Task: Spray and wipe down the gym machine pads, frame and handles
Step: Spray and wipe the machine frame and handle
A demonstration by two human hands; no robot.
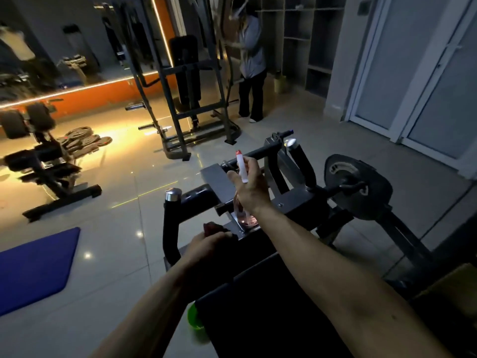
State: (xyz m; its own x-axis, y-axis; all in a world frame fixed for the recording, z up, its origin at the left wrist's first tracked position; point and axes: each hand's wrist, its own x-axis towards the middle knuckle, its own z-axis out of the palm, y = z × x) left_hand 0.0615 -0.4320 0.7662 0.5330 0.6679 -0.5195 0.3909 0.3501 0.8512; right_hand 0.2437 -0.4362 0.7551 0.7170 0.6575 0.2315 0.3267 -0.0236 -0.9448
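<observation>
My right hand [249,188] grips a clear spray bottle [242,167] with a white head and red nozzle tip, held over the dark frame [296,200] of the gym machine. Pinkish liquid shows in the bottle's base below my wrist. My left hand [209,241] holds a dark cloth [214,227] and presses it on the frame next to a metal plate. A black handle [171,220] with a chrome cap rises left of that hand. A second padded handle [303,161] stands beyond the bottle. The machine's black pad [271,293] lies under my forearms.
A weight plate [348,184] hangs on the machine's right side. A blue mat [36,267] lies on the tiled floor at left. A green object [193,319] sits beside the pad. Other machines, loose plates [82,140] and a standing person [251,65] are farther back.
</observation>
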